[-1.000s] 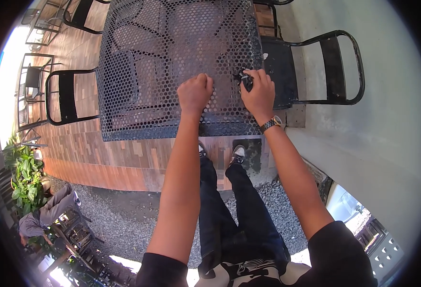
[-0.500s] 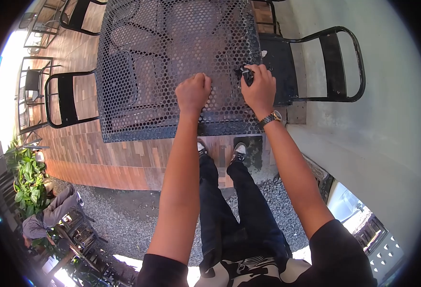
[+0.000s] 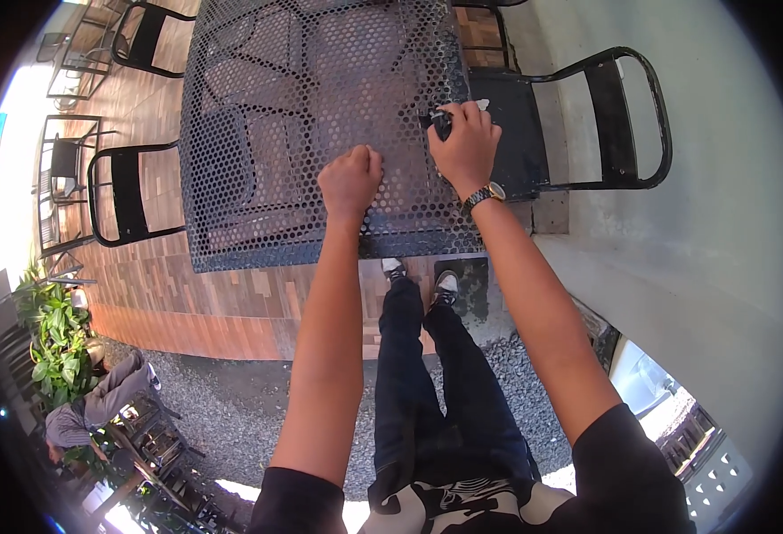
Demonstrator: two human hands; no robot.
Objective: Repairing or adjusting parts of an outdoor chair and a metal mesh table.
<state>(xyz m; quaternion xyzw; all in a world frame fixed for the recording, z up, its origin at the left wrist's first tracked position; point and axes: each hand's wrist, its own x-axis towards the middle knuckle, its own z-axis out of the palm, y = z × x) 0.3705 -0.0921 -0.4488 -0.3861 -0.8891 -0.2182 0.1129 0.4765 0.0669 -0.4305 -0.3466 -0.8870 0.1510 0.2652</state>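
Observation:
My left hand [image 3: 349,185] is closed in a fist over the black perforated metal table [image 3: 271,236], near its front edge. Its knuckles face up, so whatever the fingers may hold is hidden. Farther off and to the right, my right hand [image 3: 468,151] curls around a small black object [image 3: 443,123] above the table's right side. Only part of that object shows between thumb and fingers, and its kind is not clear. A dark watch with a gold rim [image 3: 478,198] sits on my right wrist.
A black metal chair [image 3: 618,116] stands between the table's right side and a pale wall [image 3: 703,222]. Another black chair [image 3: 130,191] is at the left. Wood-look flooring [image 3: 222,311] meets gravel [image 3: 204,400] nearer me. A seated person [image 3: 106,396] is at lower left by plants [image 3: 57,356].
My right hand has shifted left and a little farther away with the black object. The left fist has moved slightly left and nearer. My left foot has moved right, toward the other.

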